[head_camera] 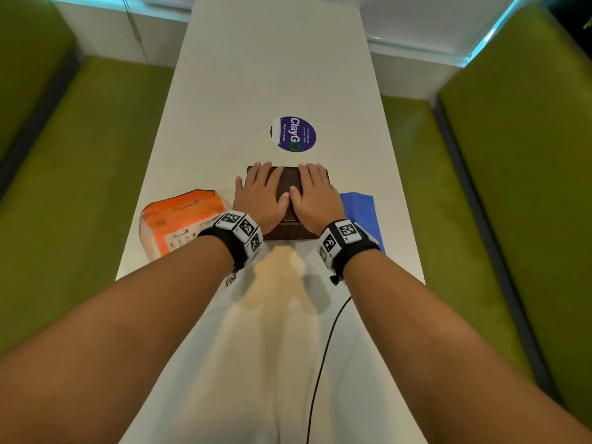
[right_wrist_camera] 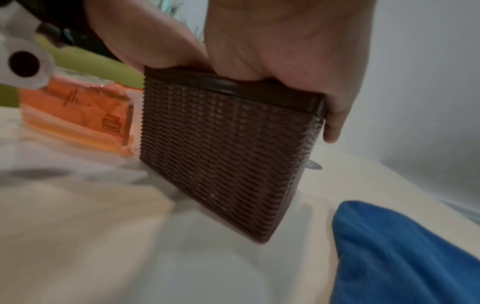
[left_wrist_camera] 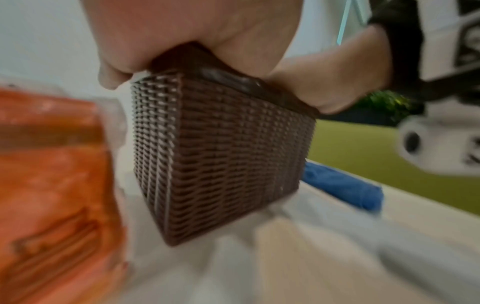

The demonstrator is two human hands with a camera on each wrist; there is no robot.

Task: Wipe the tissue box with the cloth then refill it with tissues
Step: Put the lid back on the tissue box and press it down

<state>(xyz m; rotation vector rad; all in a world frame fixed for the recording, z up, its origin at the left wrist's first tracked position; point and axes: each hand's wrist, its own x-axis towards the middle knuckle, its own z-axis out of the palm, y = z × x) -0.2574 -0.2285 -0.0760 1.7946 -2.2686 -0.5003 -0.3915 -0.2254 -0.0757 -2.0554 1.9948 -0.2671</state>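
A brown woven tissue box (head_camera: 288, 177) (left_wrist_camera: 221, 156) (right_wrist_camera: 223, 156) stands on the white table (head_camera: 266, 75) in front of me. Both my hands lie flat on its lid, side by side with straight fingers: the left hand (head_camera: 261, 190) on the left half, the right hand (head_camera: 312, 190) on the right half. The right little finger (right_wrist_camera: 335, 127) hangs over the box's right edge. A blue cloth (head_camera: 362, 213) (right_wrist_camera: 405, 253) (left_wrist_camera: 342, 189) lies flat on the table just right of the box. An orange pack of tissues (head_camera: 182, 222) (left_wrist_camera: 52, 174) (right_wrist_camera: 78, 115) lies to the left of the box.
A round purple sticker (head_camera: 293, 133) is on the table beyond the box. Green upholstered benches (head_camera: 80, 161) (head_camera: 499, 174) run along both sides of the table. A black cable (head_camera: 323, 357) hangs from my right wrist over the near part of the table.
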